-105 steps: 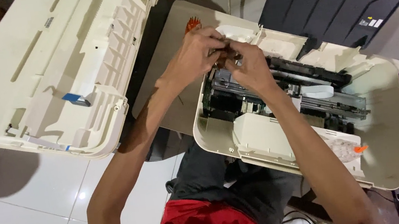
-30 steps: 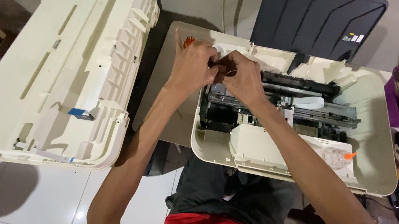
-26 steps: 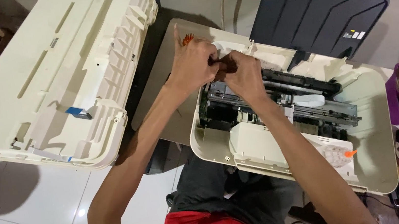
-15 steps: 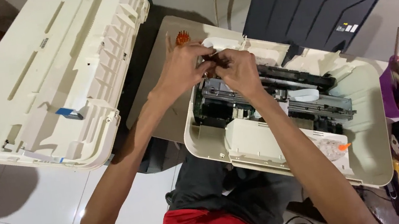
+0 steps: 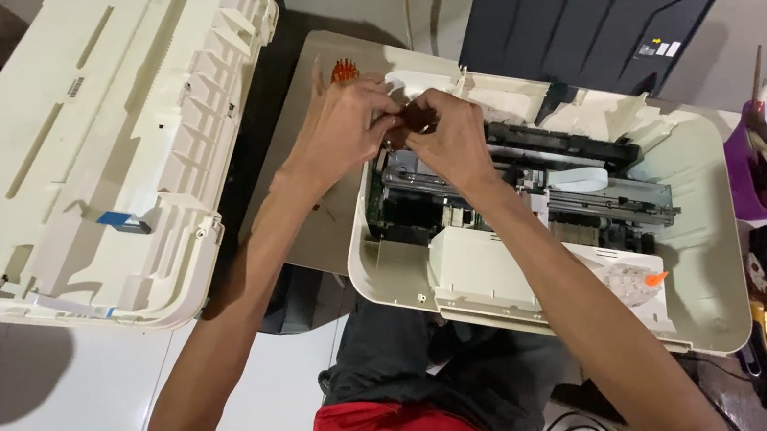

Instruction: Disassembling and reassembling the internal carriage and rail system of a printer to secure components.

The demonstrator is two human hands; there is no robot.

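Left hand (image 5: 343,132) and right hand (image 5: 452,137) together, pinching a small dark part (image 5: 417,120) above the opened printer's (image 5: 702,233) back-left corner, steadying it.

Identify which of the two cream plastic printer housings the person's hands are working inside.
The opened printer base on the right, with metal mechanism exposed and a dark paper tray behind. Both hands meet at its back left corner. The detached cover lies untouched on the left.
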